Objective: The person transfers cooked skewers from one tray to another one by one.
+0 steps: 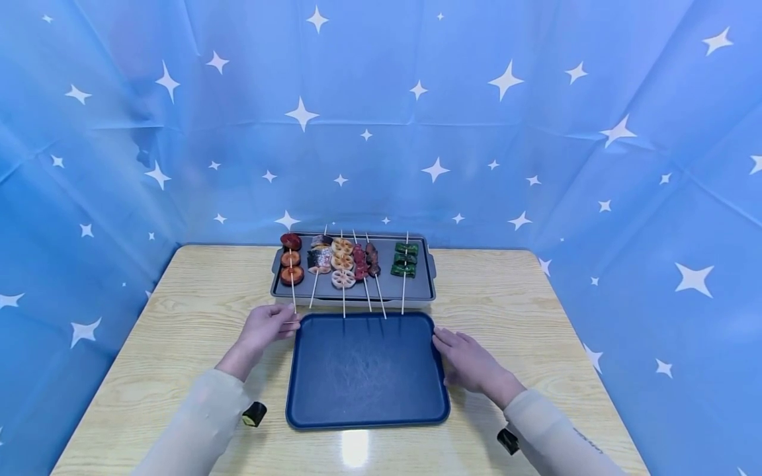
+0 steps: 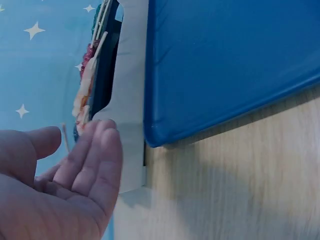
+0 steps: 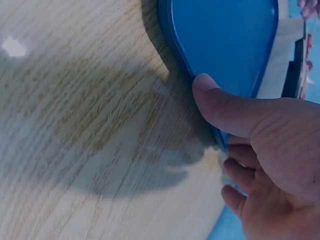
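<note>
Nearest on the pale wood-grain bench point(image 1: 155, 357) lies a blue, shallow, rectangular tray point(image 1: 363, 370) with rounded corners, flat and bare, its long axis running left to right, parallel to the bench's far edge. It sits between the two hands, inward of each, and the right hand point(image 1: 470, 362) is the nearer: it touches the tray's right edge towards the far corner, thumb on the rim, fingers loose and not closed round it. The left hand point(image 1: 269, 328) is released, thumb and fingers apart, holding nothing, just beside the tray's far left corner. Beyond, near the middle of the bench's far edge, a dark grey rectangular griddle point(image 1: 424, 284) with side handles stands on a pale base, its long axis matching the tray's. Across it lie skewers of brown round slices point(image 1: 292, 275), silvery-skinned pieces point(image 1: 319, 259), pale holed slices point(image 1: 342, 279), red lumps point(image 1: 360, 258), dark brown lumps point(image 1: 373, 259) and, set apart at right, folded green pieces point(image 1: 405, 259). Their sticks point nearward past the griddle's near rim; the leftmost ends by the left fingertips, contact unclear. Behind hangs a blue cloth point(image 1: 381, 178) with white stars.
</note>
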A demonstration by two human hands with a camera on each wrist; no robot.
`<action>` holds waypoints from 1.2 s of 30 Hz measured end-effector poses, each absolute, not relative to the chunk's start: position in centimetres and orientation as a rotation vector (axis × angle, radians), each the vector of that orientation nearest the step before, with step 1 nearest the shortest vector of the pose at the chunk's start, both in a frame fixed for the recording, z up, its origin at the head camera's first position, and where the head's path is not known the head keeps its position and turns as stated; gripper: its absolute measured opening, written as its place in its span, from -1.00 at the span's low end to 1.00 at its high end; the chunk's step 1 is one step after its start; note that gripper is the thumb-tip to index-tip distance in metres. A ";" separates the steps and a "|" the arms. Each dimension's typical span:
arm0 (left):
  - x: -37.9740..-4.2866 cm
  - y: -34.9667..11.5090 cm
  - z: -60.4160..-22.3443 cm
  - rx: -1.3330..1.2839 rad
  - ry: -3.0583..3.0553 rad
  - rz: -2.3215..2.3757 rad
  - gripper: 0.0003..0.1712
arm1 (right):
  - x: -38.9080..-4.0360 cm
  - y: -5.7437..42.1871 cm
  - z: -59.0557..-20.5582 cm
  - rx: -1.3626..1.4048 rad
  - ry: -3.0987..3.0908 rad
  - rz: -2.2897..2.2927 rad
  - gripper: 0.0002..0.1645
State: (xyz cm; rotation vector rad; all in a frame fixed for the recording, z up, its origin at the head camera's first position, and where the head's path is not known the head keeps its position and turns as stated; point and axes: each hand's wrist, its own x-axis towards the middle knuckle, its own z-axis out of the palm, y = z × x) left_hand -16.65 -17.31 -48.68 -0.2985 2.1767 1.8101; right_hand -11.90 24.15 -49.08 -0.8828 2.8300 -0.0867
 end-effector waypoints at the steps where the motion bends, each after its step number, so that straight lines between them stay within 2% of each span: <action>1: -16.8 -17.3 -48.8 -0.310 2.155 1.830 -0.44 | -11.9 24.2 -49.1 -0.884 2.830 -0.082 -0.08; 15: -17.5 -16.6 -49.0 -0.366 1.970 2.004 -0.50 | -12.0 24.0 -49.5 -0.893 2.844 -0.080 -0.04; 36: -17.0 -17.0 -50.1 -0.360 1.923 2.096 -0.50 | -12.2 24.0 -49.9 -0.892 2.851 -0.098 -0.02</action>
